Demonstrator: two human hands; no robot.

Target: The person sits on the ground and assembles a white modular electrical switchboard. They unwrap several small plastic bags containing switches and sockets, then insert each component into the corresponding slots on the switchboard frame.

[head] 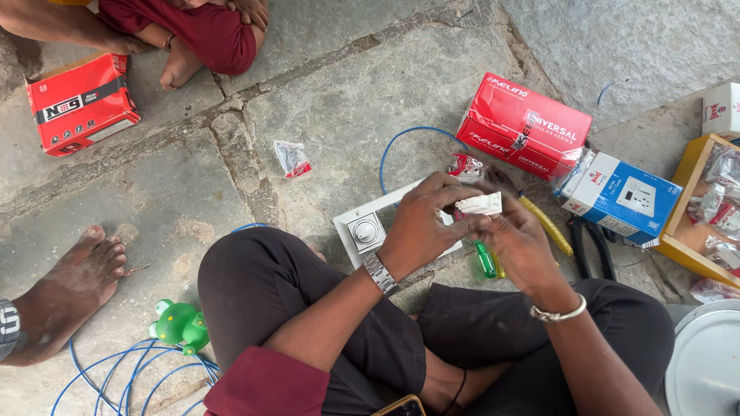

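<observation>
Fingers of both hands [470, 227] pinch a white switch module [479, 204].

My left hand [420, 223] hides much of the white switch plate [362, 227], and both hands cover most of the small white part [481, 203]. I can't tell what the packets in the yellow tray [682, 231] hold; the frame's edge cuts the tray
</observation>
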